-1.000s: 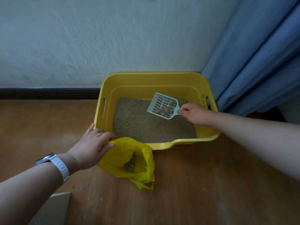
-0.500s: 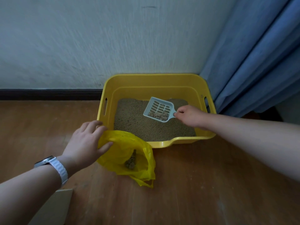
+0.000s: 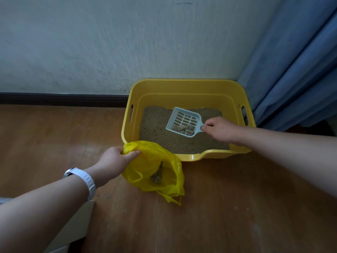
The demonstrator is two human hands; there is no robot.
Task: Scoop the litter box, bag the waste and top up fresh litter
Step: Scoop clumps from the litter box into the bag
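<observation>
A yellow litter box [image 3: 182,86] stands on the floor against the wall, with tan litter [image 3: 156,132] inside. My right hand [image 3: 219,129] grips the handle of a pale blue slotted scoop [image 3: 184,123], held above the litter with several waste clumps [image 3: 183,129] at its near end. My left hand [image 3: 114,159] grips the rim of a yellow plastic bag [image 3: 145,165] lying open on the floor, just in front of the box's left front corner. A lump of waste [image 3: 157,176] sits inside the bag.
The wooden floor [image 3: 54,136] stretches left and in front of the box. A blue curtain [image 3: 295,70] hangs right of the box. A dark skirting board [image 3: 62,100] runs along the wall. A pale flat object [image 3: 76,221] lies under my left forearm.
My left hand let go of the bag's rim, lifted, then took hold of it again. The scoop tipped so the clumps slid towards its handle end.
</observation>
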